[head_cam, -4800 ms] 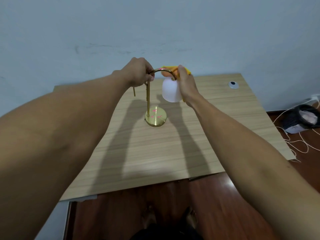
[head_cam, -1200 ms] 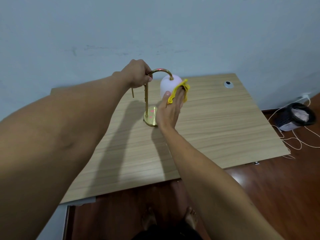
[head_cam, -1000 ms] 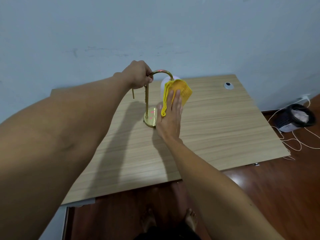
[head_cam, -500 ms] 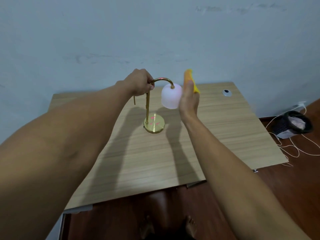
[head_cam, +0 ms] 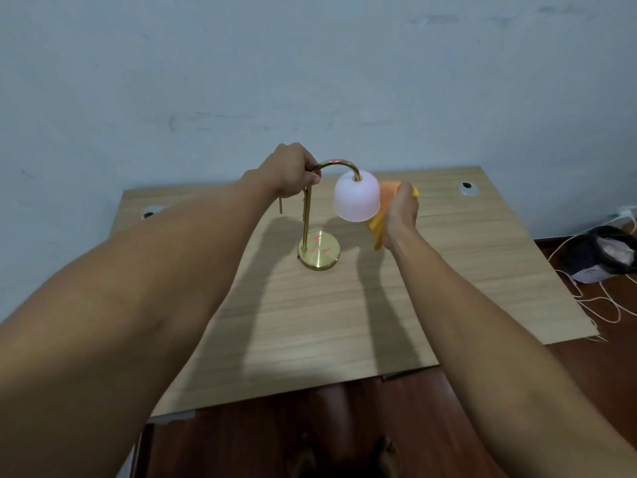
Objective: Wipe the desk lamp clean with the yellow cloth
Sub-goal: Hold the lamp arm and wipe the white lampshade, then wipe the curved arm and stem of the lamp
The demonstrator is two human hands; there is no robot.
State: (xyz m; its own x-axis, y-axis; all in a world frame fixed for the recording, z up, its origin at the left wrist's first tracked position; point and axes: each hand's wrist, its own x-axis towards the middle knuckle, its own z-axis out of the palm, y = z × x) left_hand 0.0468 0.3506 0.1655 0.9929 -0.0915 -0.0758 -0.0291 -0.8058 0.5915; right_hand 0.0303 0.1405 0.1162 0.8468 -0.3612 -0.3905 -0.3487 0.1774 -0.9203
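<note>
left hand – grips lamp arch | right hand – seemingly presses cloth on shade

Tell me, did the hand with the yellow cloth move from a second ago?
Yes. The right hand carried the yellow cloth from the near face of the white shade round to its right side.

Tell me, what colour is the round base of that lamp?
Shiny gold, with small pink marks on top, seen in the head view: lamp base.
</note>
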